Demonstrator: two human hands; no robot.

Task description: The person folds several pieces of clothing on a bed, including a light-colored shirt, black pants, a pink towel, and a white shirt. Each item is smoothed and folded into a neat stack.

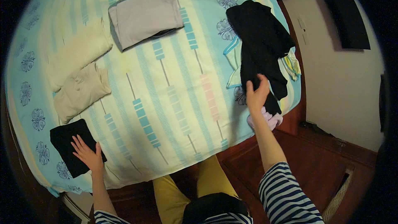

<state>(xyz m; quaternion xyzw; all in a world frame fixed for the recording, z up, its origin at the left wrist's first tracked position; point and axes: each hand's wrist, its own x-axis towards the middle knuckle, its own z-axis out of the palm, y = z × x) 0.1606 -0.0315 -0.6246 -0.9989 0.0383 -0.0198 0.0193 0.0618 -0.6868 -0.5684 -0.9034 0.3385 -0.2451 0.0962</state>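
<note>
My left hand (88,154) lies flat with spread fingers on a folded black garment (70,137) near the bed's lower left corner. At the right, my right hand (258,95) is over the lower part of a rumpled black garment (261,34), thumb and fingers apart; whether it touches the cloth I cannot tell. Beneath that garment, a pale green cloth with blue trim (233,59), a yellow patterned cloth (291,65) and a lilac cloth (272,119) stick out.
Folded cream garments (82,91) lie at the left on the patterned bedsheet (174,105). A folded light grey garment (146,18) lies at the bed's far middle. A wall (329,84) stands right of the bed, and reddish-brown flooring (298,161) shows below.
</note>
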